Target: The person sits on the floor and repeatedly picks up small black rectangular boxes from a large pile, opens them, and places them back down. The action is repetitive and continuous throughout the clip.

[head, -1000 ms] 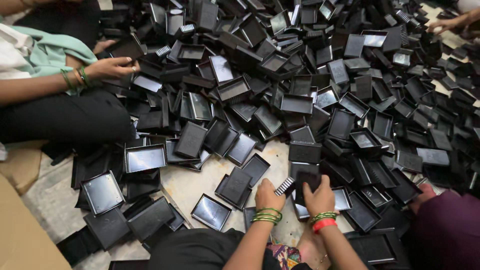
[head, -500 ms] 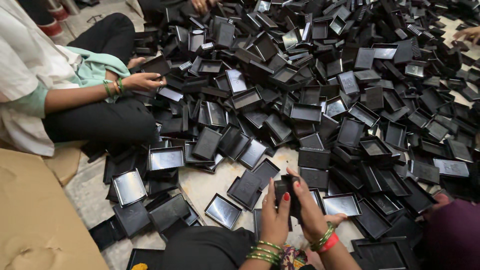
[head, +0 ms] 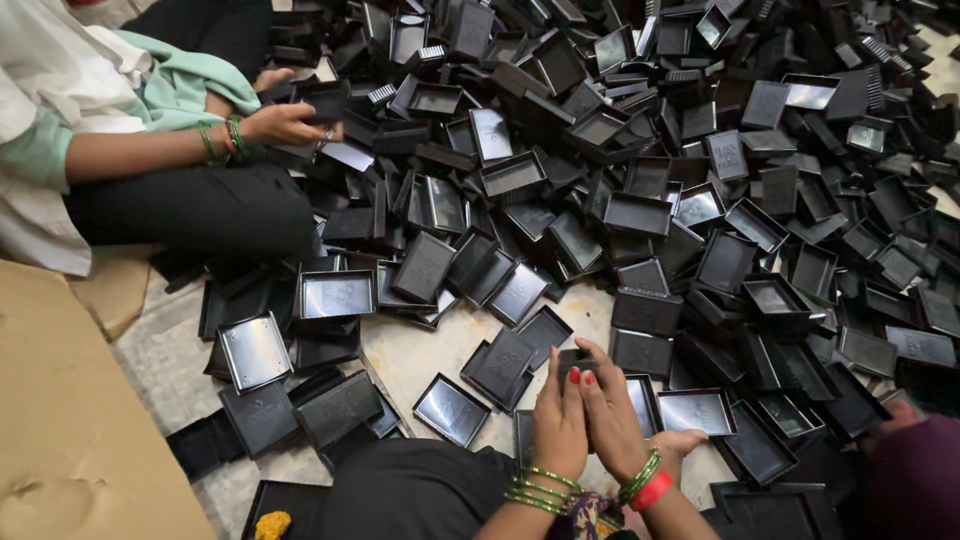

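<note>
While both hands are pressed together low in the frame, the left hand (head: 558,425) and right hand (head: 610,420) are wrapped around one small black plastic piece (head: 574,358), so only its top edge pokes out above the fingertips. Both are closed on it, held just above the pale floor (head: 420,350) and right at the near edge of a huge pile of black trays (head: 700,180) that covers pretty much everything ahead. A flat black tray (head: 451,410) lies just left of the hands, another shiny one (head: 697,410) just right of them. Over on the left a co-worker's hand (head: 285,122) with green bangles rests on a tray at the pile's edge. Brown cardboard (head: 70,420) sits in the lower left corner.
</note>
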Motion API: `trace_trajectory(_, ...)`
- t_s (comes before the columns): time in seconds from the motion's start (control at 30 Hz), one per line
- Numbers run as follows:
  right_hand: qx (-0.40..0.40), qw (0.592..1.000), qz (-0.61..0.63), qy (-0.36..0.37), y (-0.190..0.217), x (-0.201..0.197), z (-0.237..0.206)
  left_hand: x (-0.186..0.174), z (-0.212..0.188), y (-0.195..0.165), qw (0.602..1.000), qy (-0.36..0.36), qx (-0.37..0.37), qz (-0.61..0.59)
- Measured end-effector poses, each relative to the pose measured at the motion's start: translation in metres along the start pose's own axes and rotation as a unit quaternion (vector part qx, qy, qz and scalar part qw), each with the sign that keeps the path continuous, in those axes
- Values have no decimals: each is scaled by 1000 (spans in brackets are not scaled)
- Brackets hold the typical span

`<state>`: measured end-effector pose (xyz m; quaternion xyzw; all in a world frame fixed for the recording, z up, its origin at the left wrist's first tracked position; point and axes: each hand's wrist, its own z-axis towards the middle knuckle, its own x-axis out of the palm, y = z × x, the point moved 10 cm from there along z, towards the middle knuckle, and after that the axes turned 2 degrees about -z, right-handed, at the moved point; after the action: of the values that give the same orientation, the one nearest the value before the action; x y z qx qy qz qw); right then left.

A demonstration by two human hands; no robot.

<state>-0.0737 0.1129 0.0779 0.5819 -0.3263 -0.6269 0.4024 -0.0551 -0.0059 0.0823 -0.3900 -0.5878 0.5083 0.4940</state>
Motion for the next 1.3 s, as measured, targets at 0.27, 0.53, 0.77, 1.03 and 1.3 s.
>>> trace_trajectory(0.27, 11, 999, 2, -49, 8, -9, -4, -3, -1, -10, 997, -24, -13, 68)
trace_trajectory(0.53, 27, 996, 84, -33, -9, -9, -4, 3, 2, -4, 998, 1, -41, -40)
trace_trajectory(0.77, 13, 994, 92, -51, -13, 2, -3, 6, 1, -8, 1000, -7, -4, -9)
trace_trajectory(1.03, 110, 992, 24, -49, -42, -10, -1, -9, 4, -18, 977, -28, 65, 202)
trace_trajectory(1.3, 152, 977, -144, -47, -89, 33, -22, -51, -2, -2, 936, -11, 32, 351)
